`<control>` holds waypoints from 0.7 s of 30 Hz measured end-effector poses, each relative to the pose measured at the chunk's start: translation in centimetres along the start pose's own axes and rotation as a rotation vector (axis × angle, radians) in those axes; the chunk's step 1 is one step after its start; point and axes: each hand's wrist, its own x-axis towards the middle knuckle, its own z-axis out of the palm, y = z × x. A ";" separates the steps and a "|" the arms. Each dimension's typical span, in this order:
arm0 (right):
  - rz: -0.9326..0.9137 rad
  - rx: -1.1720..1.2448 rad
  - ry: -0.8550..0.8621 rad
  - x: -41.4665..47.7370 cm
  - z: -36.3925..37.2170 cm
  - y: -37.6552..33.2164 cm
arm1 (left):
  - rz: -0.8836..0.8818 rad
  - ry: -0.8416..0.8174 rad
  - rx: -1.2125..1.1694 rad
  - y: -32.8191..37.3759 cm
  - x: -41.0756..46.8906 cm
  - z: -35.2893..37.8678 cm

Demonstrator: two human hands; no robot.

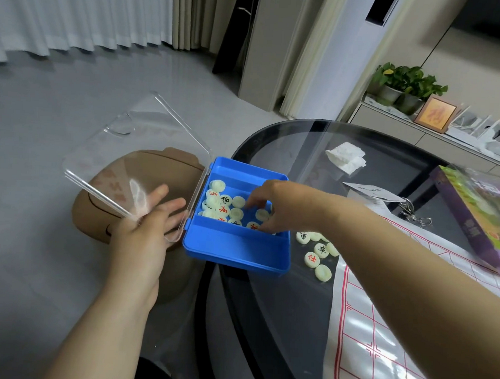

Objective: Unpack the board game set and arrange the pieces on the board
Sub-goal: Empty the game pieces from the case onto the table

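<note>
The game pieces (237, 201) are showing as small round cream-white discs, some bearing a red character, some a black one, and some lying blank side up. Most are sitting heaped in the middle compartment of one blue box (236, 253), which is lying at the left edge of the round black glass table (265, 307) and partly overhanging it. The heap cannot be counted exactly, since the hand is covering part of it; roughly a dozen are showing. Six loose discs (320, 250) are lying on the glass just right of the box, beside the corner of one white board sheet (380, 343) ruled with red lines.

The box's single clear lid (134, 141) is swinging open to the left, out past the table edge. The left hand (150, 221) is lying under it with fingers straight and spread, propping it. The right hand (274, 208) is reaching down into the middle compartment, fingers curled with tips among the discs; whether it is actually pinching one cannot be told.
</note>
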 end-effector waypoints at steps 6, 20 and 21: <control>-0.008 0.057 0.065 0.7 0.5 -0.4 | -0.008 0.000 -0.007 -0.2 0.2 -0.1; 0.040 0.049 0.237 0.6 0.1 -0.3 | -0.006 0.011 -0.001 0.0 0.2 -0.1; 0.048 0.109 0.289 0.0 -0.3 0.0 | -0.006 0.014 -0.002 0.0 0.2 -0.1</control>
